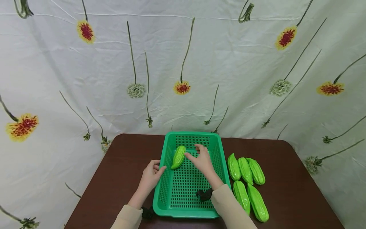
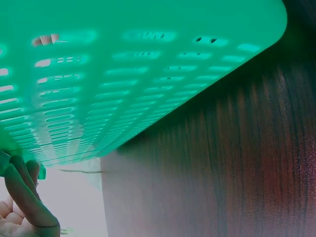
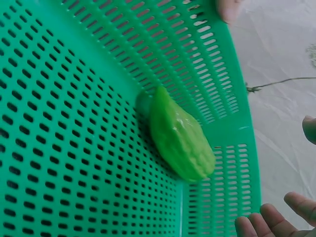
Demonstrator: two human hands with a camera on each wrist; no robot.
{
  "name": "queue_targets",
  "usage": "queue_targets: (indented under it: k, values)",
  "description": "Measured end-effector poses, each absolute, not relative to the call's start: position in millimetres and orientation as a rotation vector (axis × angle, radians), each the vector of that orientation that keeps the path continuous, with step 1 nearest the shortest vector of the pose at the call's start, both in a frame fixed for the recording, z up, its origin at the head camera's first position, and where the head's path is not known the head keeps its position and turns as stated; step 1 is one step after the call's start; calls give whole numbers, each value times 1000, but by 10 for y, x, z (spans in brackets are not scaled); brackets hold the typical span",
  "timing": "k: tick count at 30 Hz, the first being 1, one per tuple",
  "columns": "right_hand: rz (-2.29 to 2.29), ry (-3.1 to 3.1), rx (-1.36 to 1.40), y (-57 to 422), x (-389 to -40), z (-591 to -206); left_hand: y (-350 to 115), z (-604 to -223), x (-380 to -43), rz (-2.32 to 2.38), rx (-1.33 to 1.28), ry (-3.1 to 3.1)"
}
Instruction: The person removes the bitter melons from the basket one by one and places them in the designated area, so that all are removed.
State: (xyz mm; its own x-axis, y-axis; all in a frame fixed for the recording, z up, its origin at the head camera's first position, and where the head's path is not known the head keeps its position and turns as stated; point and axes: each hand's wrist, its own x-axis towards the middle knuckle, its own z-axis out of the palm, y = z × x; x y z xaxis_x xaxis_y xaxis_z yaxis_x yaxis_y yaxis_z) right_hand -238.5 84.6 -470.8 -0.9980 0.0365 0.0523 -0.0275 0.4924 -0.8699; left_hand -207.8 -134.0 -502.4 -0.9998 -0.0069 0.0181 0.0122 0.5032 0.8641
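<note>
A green bitter melon (image 1: 178,157) lies in the far left part of a green slotted plastic basket (image 1: 171,210). In the right wrist view the same bitter melon (image 3: 180,138) lies by the basket wall. My left hand (image 1: 151,175) holds the basket's left rim, thumb over the edge and fingers outside. The left wrist view has those fingers (image 2: 24,190) at the rim, beside the slotted outer wall. Over the basket, just right of the bitter melon, my right hand (image 1: 203,160) has its thumb and fingers spread apart, with nothing between them.
Several more bitter melons (image 1: 257,203) lie in two rows on the dark brown table (image 1: 288,184), to the right of the basket. A white cloth (image 1: 160,108) printed with flowers hangs behind the table. Black wrist gear (image 1: 204,194) shows under the right sleeve.
</note>
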Motion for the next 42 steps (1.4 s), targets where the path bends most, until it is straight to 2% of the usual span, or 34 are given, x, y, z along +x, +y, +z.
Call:
queue_targets:
  k: [13,42]
  values:
    - [1481,-2698,-44,565,-2508,-4917,-1329,-5031,-2079,-1556,22,-2698]
    - [1382,-2778,-133,324,-2569,-5198,-1337,-5030,-2056,-1548,-2,-2697]
